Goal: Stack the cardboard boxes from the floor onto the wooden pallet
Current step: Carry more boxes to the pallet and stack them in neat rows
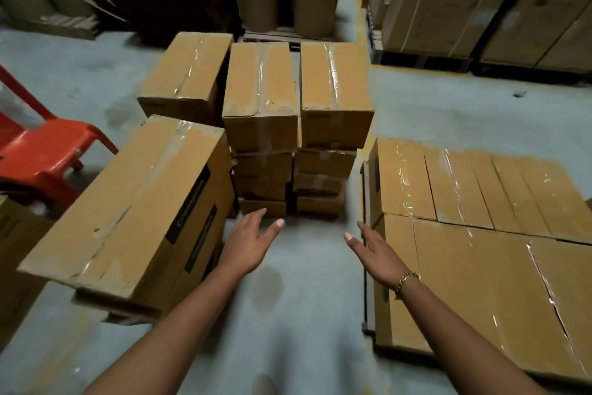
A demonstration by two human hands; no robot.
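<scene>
Fingers (258, 218) of our left hand (248, 242) and right hand (373, 253) are straight and spread, gripping nothing, palms turned toward each other above the floor (304, 298). Both arms reach toward the centre stacks of boxes (259, 90), which stand on the floor. At our right lies a flat layer of boxes (480, 234), likely on the pallet, which we cannot make out; we judge most stacking remains

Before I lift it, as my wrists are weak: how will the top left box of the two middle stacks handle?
The top-left box is probably stiff: sealed, only a dented front edge. Its glossy tape looks slippery, so hold the cardboard sides. Weight cannot be told.
</scene>
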